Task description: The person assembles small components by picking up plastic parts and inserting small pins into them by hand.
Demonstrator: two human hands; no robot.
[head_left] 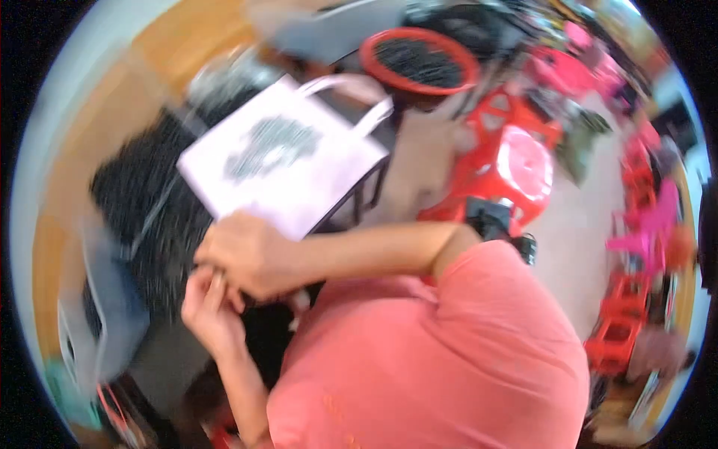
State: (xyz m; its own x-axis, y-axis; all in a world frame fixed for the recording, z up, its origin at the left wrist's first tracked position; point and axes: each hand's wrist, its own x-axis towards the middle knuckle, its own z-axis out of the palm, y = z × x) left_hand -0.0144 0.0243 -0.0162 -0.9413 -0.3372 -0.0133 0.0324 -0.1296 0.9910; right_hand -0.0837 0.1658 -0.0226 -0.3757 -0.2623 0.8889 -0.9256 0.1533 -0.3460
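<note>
The hands, right point(243, 258) over left point(209, 299), are being pressed together; whether anything is being gripped cannot be told. The bag point(288, 161) is being touched at its near edge by the right, its length running up-right across the desk point(142, 194).

My right hand point(247, 254) lies curled over my left hand point(209, 303), the two touching in front of my chest. My right forearm runs across my body, elbow bent. My left forearm rises from below, fingers point(217, 284) bent up against the right palm.
</note>
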